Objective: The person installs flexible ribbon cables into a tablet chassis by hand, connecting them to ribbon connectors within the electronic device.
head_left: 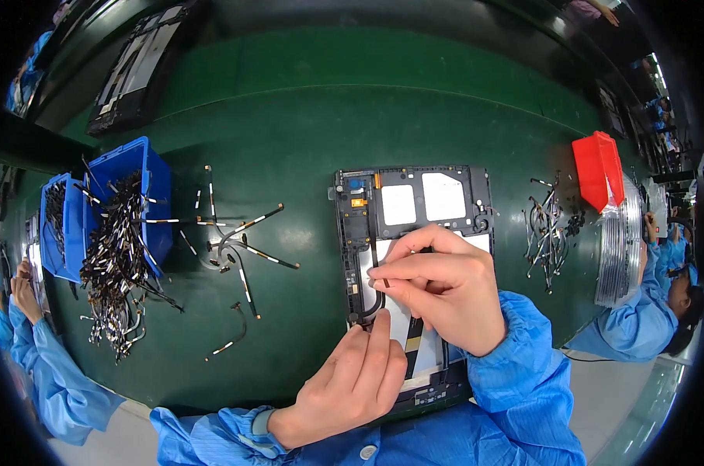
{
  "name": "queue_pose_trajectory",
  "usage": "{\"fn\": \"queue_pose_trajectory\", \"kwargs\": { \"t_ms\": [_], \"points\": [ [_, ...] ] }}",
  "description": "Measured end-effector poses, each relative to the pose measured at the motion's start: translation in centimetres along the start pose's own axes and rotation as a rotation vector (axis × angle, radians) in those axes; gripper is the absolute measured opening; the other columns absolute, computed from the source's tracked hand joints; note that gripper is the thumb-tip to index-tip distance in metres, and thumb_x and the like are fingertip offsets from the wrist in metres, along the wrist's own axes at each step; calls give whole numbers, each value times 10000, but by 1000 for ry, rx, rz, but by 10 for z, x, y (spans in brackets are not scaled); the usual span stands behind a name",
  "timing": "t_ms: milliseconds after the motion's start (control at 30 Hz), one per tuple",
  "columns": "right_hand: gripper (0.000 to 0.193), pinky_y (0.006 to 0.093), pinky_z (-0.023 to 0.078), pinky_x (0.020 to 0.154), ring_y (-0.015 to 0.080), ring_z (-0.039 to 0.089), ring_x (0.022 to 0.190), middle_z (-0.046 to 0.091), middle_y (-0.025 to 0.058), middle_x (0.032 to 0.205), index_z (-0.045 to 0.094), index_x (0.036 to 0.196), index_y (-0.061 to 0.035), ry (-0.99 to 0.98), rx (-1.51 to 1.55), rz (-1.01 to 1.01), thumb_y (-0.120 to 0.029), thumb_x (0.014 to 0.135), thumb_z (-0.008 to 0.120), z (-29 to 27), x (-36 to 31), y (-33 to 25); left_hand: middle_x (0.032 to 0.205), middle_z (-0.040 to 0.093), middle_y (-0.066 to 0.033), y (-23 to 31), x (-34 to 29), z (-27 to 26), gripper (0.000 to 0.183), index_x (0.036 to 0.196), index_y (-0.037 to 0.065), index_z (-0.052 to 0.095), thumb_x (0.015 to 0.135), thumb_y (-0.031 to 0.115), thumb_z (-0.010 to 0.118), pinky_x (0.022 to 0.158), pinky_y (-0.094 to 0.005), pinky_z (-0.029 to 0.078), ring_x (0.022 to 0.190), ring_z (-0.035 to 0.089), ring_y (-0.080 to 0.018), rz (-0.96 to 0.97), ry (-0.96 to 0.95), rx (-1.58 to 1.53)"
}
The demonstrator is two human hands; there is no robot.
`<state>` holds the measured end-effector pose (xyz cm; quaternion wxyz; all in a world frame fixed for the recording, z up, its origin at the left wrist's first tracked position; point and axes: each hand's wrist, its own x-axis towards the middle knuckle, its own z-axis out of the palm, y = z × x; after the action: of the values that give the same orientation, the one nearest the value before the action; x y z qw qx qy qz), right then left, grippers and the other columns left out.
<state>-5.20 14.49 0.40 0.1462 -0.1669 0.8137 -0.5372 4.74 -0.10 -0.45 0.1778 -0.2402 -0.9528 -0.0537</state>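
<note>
A flat black device housing (476, 180) with pale metal panels lies in front of me, its long sides running away from me. A thin black cable (373, 252) follows the inner left side of the housing and bends left near its lower end. My right hand (449, 287) pinches this cable between thumb and fingertips above the housing. My left hand (352, 377) rests at the lower left of the housing, index finger stretched toward the cable's bend, the other fingers loosely bent. Its thumb is hidden.
Left on the green table (290, 124) stand blue bins (154, 175) overflowing with short black cables (119, 241). Loose cables (243, 241) lie between bins and housing. To the right are more cables (550, 233), a red bin (598, 171) and clear stacked trays (620, 256). Co-workers sit at both sides.
</note>
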Motion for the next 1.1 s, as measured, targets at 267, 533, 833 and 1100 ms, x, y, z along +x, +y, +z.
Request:
{"fn": "queue_pose_trajectory", "kwargs": {
  "t_ms": [267, 533, 833, 1100],
  "points": [
    [217, 188, 434, 492, 46, 582, 628, 642, 55, 936, 768, 949, -45, 13, -4, -37, 65, 767, 729, 2, 0, 5, 986, 717, -63, 1, 3, 1, 119, 735, 104, 605, 835, 166, 591, 753, -184, 520, 794, 606, -125, -31, 4, 40],
    [186, 201, 379, 466, 29, 516, 524, 600, 38, 813, 749, 948, -24, 52, -72, -54, 39, 773, 751, -1, 7, 6, 995, 714, -71, 2, 2, 1, 111, 740, 98, 601, 835, 153, 588, 738, -188, 524, 791, 606, -129, -25, 3, 43],
    [135, 213, 383, 460, 43, 525, 522, 607, 39, 801, 744, 883, -16, 111, -65, -90, 41, 762, 758, 4, 8, 7, 1011, 711, -75, 2, 3, -1, 96, 748, 98, 597, 830, 146, 592, 746, -195, 527, 797, 609, -133, -31, -20, 38],
    [112, 220, 375, 458, 45, 507, 515, 602, 37, 782, 753, 852, -17, 136, -68, -83, 44, 759, 758, 6, 8, 6, 1013, 711, -77, 3, 2, 0, 88, 746, 100, 593, 824, 140, 593, 753, -197, 527, 799, 611, -136, -31, -20, 38]
  ]
}}
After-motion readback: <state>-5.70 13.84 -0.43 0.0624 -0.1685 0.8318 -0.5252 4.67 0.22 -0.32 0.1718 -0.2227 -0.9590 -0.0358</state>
